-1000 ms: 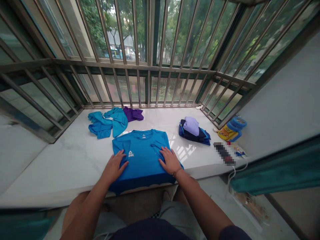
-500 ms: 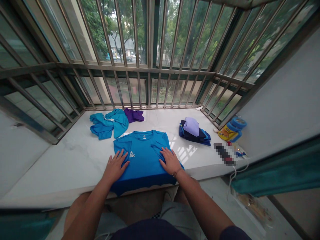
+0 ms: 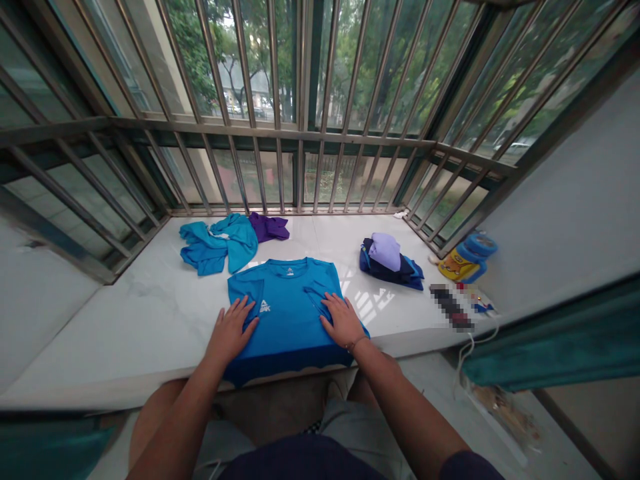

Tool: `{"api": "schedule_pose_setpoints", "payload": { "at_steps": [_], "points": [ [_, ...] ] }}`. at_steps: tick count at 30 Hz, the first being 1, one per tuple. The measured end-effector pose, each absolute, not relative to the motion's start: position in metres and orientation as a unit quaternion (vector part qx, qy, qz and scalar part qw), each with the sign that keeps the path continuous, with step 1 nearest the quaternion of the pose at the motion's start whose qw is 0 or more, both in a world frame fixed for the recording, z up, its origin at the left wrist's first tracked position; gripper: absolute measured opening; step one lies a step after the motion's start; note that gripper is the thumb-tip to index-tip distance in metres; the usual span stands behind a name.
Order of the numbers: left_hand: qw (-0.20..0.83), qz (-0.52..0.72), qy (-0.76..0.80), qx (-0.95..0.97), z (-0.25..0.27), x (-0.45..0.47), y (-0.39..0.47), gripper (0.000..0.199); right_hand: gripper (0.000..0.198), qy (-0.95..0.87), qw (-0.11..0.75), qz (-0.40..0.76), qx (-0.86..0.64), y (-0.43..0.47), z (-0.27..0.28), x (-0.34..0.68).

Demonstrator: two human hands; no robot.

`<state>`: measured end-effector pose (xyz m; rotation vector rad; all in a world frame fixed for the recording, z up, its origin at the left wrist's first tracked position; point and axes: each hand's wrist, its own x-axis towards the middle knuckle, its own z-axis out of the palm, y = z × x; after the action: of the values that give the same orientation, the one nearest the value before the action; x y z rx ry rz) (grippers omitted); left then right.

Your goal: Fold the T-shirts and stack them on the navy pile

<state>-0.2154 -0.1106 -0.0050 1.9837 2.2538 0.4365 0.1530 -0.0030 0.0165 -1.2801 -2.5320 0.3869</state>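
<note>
A blue T-shirt (image 3: 290,317) lies spread on the white window ledge, its neckline toward the window and its lower end draped over the front edge. Both sleeves are folded inward on top of it. My left hand (image 3: 233,333) rests flat on the shirt's left side, fingers stretched out over the folded sleeve beside the white logo. On the opposite side my right hand (image 3: 344,323) lies with spread fingers on the right sleeve and edge. Neither hand grips the cloth.
Crumpled teal clothing (image 3: 220,243) and a purple garment (image 3: 269,227) lie at the back left. A folded dark-blue stack with a lilac piece (image 3: 385,251) sits at the right. Beyond it stand a yellow-and-blue jug (image 3: 465,259) and a blurred-out object (image 3: 451,307). Metal bars (image 3: 300,143) line the window.
The view has shifted very slightly. Both hands remain in the same places on the shirt, and nothing else has visibly moved.
</note>
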Motion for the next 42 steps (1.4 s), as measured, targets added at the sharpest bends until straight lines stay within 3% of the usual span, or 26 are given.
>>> {"api": "schedule_pose_setpoints", "payload": {
  "at_steps": [42],
  "points": [
    [0.008, 0.156, 0.744, 0.65, -0.013, -0.221, -0.108, 0.054, 0.042, -0.858, 0.173, 0.145, -0.462, -0.004, 0.008, 0.155]
  ]
}}
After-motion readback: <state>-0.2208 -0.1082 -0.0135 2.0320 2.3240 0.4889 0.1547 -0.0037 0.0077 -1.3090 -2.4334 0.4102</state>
